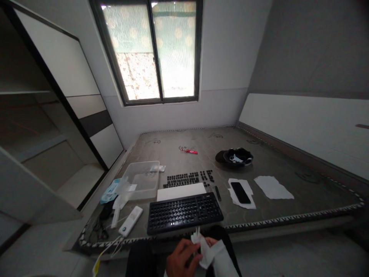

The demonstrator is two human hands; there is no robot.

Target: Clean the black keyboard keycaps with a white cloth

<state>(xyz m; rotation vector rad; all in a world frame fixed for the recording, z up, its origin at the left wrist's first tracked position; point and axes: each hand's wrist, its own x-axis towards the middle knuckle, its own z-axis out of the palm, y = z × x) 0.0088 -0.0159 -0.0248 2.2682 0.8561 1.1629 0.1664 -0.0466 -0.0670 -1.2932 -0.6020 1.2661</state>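
Near the bottom of the head view, my left hand [182,257] pinches a crumpled white tissue [205,252] between thumb and fingers. My right hand [212,241] holds the tissue from the other side, mostly hidden behind it and a white sleeve. A thin pale tip pokes up from the tissue; its kind is unclear. Just beyond my hands, a black keyboard [184,213] lies on the mattress edge. Loose black keycaps [183,179] are laid out in rows behind it, past a white sheet or strip [181,191]. A slim dark tool [217,193] lies to their right.
Left stand a clear plastic box [142,181], a blue packet [110,191] and a white power strip [131,221] with cables. Rightward are a phone [240,192] on white paper, another paper [273,187] and a black cap [235,157]. A red item [190,151] lies farther back.
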